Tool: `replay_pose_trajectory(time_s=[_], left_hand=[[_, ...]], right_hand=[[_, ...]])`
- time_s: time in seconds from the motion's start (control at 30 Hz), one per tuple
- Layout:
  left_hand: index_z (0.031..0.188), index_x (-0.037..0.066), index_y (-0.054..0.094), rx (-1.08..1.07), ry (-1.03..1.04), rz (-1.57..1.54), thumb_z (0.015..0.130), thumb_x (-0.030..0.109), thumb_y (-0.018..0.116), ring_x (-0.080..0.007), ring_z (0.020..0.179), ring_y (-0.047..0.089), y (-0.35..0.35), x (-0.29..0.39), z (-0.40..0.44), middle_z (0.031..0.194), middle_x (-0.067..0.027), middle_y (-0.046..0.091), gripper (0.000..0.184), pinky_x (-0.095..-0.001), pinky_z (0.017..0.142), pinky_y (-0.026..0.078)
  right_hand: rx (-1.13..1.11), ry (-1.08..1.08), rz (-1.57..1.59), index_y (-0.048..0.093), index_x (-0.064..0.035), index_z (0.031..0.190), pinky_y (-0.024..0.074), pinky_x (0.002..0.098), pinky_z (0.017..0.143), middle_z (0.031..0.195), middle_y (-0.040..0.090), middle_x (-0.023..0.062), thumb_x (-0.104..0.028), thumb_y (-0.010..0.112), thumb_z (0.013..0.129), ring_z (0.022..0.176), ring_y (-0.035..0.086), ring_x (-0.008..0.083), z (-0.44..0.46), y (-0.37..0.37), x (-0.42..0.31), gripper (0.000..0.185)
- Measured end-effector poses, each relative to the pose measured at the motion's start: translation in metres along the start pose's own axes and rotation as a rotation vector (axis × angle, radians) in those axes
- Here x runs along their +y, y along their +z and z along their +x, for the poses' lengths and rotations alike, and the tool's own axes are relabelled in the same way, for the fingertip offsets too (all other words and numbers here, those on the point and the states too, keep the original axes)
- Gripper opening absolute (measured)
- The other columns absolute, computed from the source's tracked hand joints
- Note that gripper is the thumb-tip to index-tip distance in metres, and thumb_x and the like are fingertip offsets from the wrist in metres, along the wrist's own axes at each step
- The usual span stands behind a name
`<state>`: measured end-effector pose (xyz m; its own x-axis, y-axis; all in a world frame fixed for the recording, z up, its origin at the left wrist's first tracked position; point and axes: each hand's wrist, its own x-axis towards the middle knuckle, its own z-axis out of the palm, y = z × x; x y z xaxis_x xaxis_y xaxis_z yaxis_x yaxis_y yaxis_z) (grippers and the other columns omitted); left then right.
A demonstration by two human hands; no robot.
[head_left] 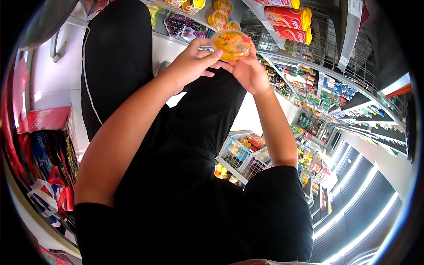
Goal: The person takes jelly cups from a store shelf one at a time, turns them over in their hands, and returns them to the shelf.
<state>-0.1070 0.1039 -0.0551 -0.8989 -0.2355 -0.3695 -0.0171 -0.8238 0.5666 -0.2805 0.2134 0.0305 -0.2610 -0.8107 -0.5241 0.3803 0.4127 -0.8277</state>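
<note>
A clear, sealed fruit jelly cup with orange contents and a printed lid is held up in front of the shelf. My left hand grips its left side, the thumb against the near lower edge. From the right, my right hand closes around the other side, with some fingers hidden behind the cup. Similar orange cups stand on the shelf just beyond my hands. Left of those cups sit packs with purple grape pictures.
Red containers with yellow lids stand on the upper right shelf. Wire mesh shelving and stocked aisles run along the right. Wire baskets of packaged goods are beside my body. A red box of bags stands at left. My bent knees are below my hands.
</note>
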Motion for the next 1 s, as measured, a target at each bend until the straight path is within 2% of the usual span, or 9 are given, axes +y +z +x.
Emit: replay_pose_trajectory(time_s=[0.17, 0.27, 0.33, 0.37, 0.43, 0.53, 0.67, 0.87, 1.0], left_hand=[[0.147, 0.011, 0.038, -0.012, 0.083, -0.027, 0.104, 0.032, 0.066, -0.0251, 0.121, 0.066, -0.003, -0.004, -0.005, 0.130, -0.0184, 0.065, 0.055, -0.0397, 0.102, 0.054], [0.145, 0.009, 0.039, -0.014, 0.116, -0.049, 0.104, 0.027, 0.067, -0.0251, 0.121, 0.066, -0.005, -0.001, -0.006, 0.131, -0.0194, 0.065, 0.054, -0.0380, 0.103, 0.054], [0.144, 0.007, 0.040, 0.042, 0.156, -0.006, 0.100, 0.023, 0.072, -0.0232, 0.121, 0.066, -0.007, -0.003, -0.004, 0.131, -0.0192, 0.064, 0.056, -0.0355, 0.102, 0.055], [0.144, 0.007, 0.040, 0.043, 0.158, -0.008, 0.100, 0.023, 0.072, -0.0232, 0.121, 0.066, -0.009, -0.004, -0.003, 0.131, -0.0192, 0.064, 0.056, -0.0355, 0.102, 0.055], [0.142, 0.006, 0.042, 0.082, 0.185, 0.036, 0.097, 0.020, 0.077, -0.0214, 0.120, 0.065, -0.011, -0.004, -0.003, 0.132, -0.0181, 0.064, 0.059, -0.0336, 0.101, 0.055], [0.140, 0.006, 0.043, 0.100, 0.230, 0.072, 0.094, 0.018, 0.080, -0.0206, 0.118, 0.066, -0.011, -0.007, -0.001, 0.132, -0.0177, 0.063, 0.060, -0.0318, 0.099, 0.054], [0.140, 0.005, 0.042, 0.117, 0.268, 0.066, 0.094, 0.016, 0.079, -0.0199, 0.116, 0.068, -0.010, -0.007, 0.000, 0.133, -0.0177, 0.063, 0.060, -0.0298, 0.098, 0.054], [0.136, 0.007, 0.043, 0.156, 0.282, 0.080, 0.093, 0.015, 0.079, -0.0175, 0.111, 0.069, -0.010, -0.007, 0.001, 0.134, -0.0170, 0.062, 0.057, -0.0280, 0.093, 0.054], [0.127, 0.009, 0.044, 0.142, 0.275, 0.096, 0.094, 0.015, 0.078, -0.0160, 0.104, 0.069, -0.010, -0.011, 0.009, 0.131, -0.0145, 0.063, 0.048, -0.0279, 0.089, 0.054]], right_hand=[[-0.052, -0.015, 0.169, 0.031, -0.0158, 0.155, 0.0440, 0.0558, 0.114, 0.156, 0.044, 0.0173, -0.038, 0.049, 0.105, 0.138, 0.052, 0.0380, -0.003, 0.009, -0.009, 0.058], [0.058, 0.018, -0.006, 0.037, -0.0172, 0.149, 0.0483, 0.0510, 0.111, 0.153, 0.046, 0.0148, -0.034, 0.051, 0.108, 0.137, 0.054, 0.0321, -0.004, 0.015, -0.013, 0.047], [0.154, 0.003, -0.340, 0.034, -0.0139, 0.155, 0.0543, 0.0449, 0.104, 0.147, 0.052, 0.0130, -0.031, 0.056, 0.108, 0.130, 0.060, 0.0269, -0.005, 0.016, -0.010, 0.055], [0.151, 0.005, -0.342, 0.034, -0.0139, 0.155, 0.0543, 0.0449, 0.104, 0.147, 0.052, 0.0130, -0.031, 0.056, 0.108, 0.130, 0.060, 0.0269, -0.006, 0.017, -0.011, 0.055], [0.180, 0.055, -0.410, 0.031, -0.0118, 0.160, 0.0577, 0.0380, 0.097, 0.139, 0.059, 0.0114, -0.024, 0.060, 0.107, 0.119, 0.067, 0.0234, -0.005, 0.021, -0.016, 0.061], [0.196, 0.020, -0.539, 0.032, -0.0106, 0.161, 0.0579, 0.0349, 0.095, 0.133, 0.063, 0.0118, -0.026, 0.060, 0.107, 0.109, 0.070, 0.0222, -0.004, 0.023, -0.016, 0.062], [0.187, 0.029, -0.586, 0.034, -0.0088, 0.160, 0.0570, 0.0330, 0.094, 0.133, 0.063, 0.0113, -0.027, 0.060, 0.107, 0.110, 0.070, 0.0206, -0.005, 0.020, -0.014, 0.061], [0.192, -0.173, -1.026, 0.031, -0.0043, 0.159, 0.0574, 0.0322, 0.085, 0.115, 0.071, 0.0144, -0.030, 0.059, 0.108, 0.096, 0.073, 0.0183, -0.010, 0.015, -0.004, 0.064], [0.259, -0.260, -1.214, 0.045, 0.0003, 0.144, 0.0580, 0.0360, 0.082, 0.108, 0.072, 0.0199, -0.031, 0.060, 0.107, 0.089, 0.075, 0.0261, -0.014, 0.029, -0.010, 0.051]])
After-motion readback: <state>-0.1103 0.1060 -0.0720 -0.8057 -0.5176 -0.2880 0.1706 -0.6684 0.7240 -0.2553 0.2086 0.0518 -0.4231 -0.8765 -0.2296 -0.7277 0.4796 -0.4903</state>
